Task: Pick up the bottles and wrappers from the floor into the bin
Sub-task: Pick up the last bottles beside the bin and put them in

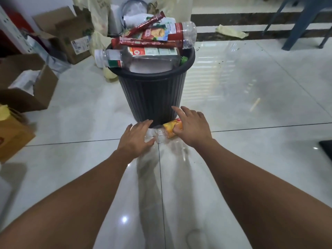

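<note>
Underfoot, glossy white tiles [251, 83] bear the bin [152, 94].

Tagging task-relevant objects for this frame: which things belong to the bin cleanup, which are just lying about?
Job: floor bottle, black bin, its heap of bottles and wrappers, left hand and right hand at the floor bottle.
Lying about: cardboard boxes, blue chair, thin stick, yellow scrap (possibly a wrapper).
</note>
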Available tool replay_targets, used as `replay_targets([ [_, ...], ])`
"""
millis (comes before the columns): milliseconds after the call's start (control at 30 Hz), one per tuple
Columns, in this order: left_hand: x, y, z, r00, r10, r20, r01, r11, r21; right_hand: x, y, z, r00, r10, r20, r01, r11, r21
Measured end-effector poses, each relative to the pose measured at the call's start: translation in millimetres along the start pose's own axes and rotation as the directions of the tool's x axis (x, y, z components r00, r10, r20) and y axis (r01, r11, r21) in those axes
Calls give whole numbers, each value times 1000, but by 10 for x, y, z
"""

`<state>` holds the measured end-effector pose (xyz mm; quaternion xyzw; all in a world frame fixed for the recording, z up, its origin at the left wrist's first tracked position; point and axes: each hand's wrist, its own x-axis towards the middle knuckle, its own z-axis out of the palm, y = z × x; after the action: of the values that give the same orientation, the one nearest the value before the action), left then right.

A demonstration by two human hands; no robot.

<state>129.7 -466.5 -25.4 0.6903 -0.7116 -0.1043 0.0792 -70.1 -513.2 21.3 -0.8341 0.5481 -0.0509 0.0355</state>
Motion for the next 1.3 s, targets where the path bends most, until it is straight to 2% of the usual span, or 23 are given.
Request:
replay_targets([
  [333,69,-282,230,998,-39,-39,39,999,-13,145,-94,320,1000,-19,15,19,1000,14],
  [467,104,-363,321,999,-35,-11,35,999,-14,175,-96,422,999,-25,40,25,1000,13],
  [700,185,-398,428,999,-24,-36,20,995,-98,191,-95,540,998,-27,55,25,999,40],
  [1000,221,-244,510,995,-95,-16,85,945,-315,226,-117,691,998,-30,50,27,998,52],
  [1300,221,-231,516,997,-71,-15,64,954,-293,258,-134,731,999,-26,43,24,999,47],
])
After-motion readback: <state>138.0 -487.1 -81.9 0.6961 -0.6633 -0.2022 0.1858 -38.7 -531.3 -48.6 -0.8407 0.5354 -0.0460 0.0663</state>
